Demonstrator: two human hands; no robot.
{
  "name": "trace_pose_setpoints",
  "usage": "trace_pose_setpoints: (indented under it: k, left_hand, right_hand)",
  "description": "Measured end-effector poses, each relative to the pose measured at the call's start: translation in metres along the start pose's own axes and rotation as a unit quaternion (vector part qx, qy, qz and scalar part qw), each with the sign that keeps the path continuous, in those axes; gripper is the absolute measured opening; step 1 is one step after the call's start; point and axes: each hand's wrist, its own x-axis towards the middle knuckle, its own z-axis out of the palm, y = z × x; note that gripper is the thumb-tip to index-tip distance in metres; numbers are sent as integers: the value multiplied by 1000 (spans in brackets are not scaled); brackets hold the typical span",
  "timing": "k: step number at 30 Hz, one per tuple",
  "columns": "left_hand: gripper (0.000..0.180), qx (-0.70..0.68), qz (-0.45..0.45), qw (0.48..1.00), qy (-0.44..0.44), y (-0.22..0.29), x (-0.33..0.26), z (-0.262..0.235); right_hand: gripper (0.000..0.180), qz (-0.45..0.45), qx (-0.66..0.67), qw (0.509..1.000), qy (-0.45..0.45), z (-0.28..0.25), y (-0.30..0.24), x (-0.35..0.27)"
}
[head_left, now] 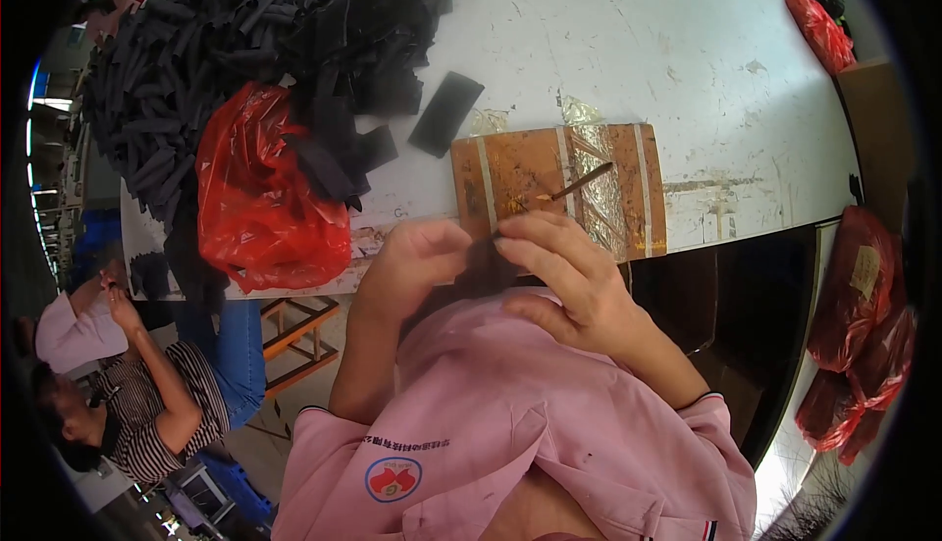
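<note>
Between my hands, at the table's near edge, is a dark piece of fabric (pixel 485 264), partly hidden and blurred. My left hand (pixel 422 255) is at its left side with fingers curled around its edge; motion softens the detail there. My right hand (pixel 569 276) reaches over from the right, fingers stretched and the thumb apart, the fingertips touching the upper part of the fabric. Just beyond both hands lies a brown board (pixel 525 163) with strips of tape across it. On the board rests a thin dark stick-like tool (pixel 584 180).
A large heap of dark fabric pieces (pixel 245 31) covers the table's far left. In front of it sits a red plastic bag (pixel 265 207). One flat dark piece (pixel 445 114) lies beside the board. Red bags (pixel 852 296) stand at right. Another person (pixel 147 374) sits at left.
</note>
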Motion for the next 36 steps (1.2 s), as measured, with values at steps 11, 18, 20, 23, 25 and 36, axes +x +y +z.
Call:
trace_pose_setpoints:
  k: [11, 18, 20, 23, 25, 36]
  left_hand:
    - [24, -9, -25, 999, 24, -3, -1, 14]
    - [14, 90, -59, 994, -33, 16, 2, 15]
    - [12, 139, -103, 984, -44, 23, 3, 19]
    - [8, 167, -104, 979, -56, 19, 4, 15]
    - [8, 162, -89, 981, -50, 10, 6, 10]
    - [6, 113, 84, 979, 144, -14, -3, 50]
  right_hand:
    - [14, 367, 255, 885, -130, 3, 21, -2]
    - [15, 354, 244, 886, -170, -2, 26, -4]
    - [15, 346, 242, 890, -173, -3, 25, -1]
    - [14, 321, 243, 896, -189, -3, 23, 0]
    - [14, 309, 243, 898, -197, -2, 23, -2]
    - [17, 228, 71, 967, 88, 22, -2, -18]
